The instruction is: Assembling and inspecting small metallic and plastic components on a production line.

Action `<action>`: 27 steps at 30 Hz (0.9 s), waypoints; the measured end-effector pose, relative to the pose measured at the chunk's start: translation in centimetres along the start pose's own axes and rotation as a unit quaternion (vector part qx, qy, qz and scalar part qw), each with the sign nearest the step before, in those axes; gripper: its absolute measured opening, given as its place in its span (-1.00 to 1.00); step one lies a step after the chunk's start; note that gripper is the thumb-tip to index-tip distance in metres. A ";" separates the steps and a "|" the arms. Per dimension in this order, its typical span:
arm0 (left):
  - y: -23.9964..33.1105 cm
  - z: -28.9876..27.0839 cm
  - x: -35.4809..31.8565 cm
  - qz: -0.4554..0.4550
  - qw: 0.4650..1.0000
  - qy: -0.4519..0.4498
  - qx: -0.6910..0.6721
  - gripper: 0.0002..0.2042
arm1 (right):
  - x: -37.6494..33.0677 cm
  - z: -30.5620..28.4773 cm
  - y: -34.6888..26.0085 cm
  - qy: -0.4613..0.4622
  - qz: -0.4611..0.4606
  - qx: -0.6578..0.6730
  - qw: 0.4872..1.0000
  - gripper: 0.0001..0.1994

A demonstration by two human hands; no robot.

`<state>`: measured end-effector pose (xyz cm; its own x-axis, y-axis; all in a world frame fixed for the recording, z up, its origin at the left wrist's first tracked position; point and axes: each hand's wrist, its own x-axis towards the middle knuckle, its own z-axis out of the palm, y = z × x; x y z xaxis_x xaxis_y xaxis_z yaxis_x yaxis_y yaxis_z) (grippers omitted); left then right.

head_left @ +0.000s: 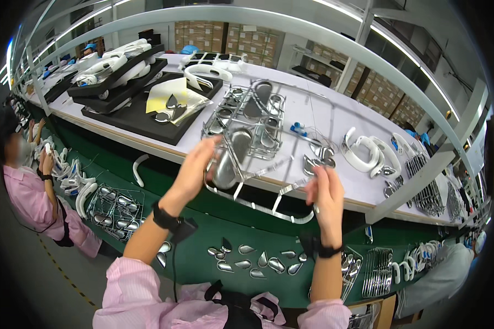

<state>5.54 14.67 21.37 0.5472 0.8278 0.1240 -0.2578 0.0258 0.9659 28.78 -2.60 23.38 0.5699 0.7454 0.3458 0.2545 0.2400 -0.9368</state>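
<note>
A wire rack (258,207) hangs tilted over the front edge of the white table, between my hands. My left hand (196,170) is closed round its left side, beside a long, rounded shiny metal piece (233,159) that lies against the wires. At the rack's right side, my right hand (327,196) has its fingers curled in on the frame. Their exact grip is partly hidden. Behind it, a second wire rack (277,118) stands on the table with several round chrome pieces. Small chrome pieces (319,159) lie just beyond my right hand.
On the green bench below lie several loose drop-shaped chrome pieces (263,257). Black foam trays (121,82) with white curved parts are stacked at the left. White curved bands (365,153) lie at the right. A co-worker in pink (33,186) sits far left.
</note>
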 end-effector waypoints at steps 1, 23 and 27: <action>-0.4 -1.5 2.3 0.017 1.000 0.017 -0.005 -0.54 | 2.5 1.0 0.4 -0.013 -0.006 -0.023 1.000 -0.73; -6.3 -5.8 13.9 0.183 0.926 0.130 0.304 -0.55 | 15.6 6.6 8.0 0.005 0.016 -0.420 0.907 -0.51; -6.6 -6.3 14.1 0.144 0.929 0.131 0.315 -0.56 | 10.3 4.0 3.7 -0.007 -0.038 -0.386 0.922 -0.49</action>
<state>9.92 29.75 15.33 0.2941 0.8599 0.4172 0.1985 -0.4819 0.8534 32.46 8.47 23.26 0.5194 0.7534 0.4034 0.7761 -0.2182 -0.5917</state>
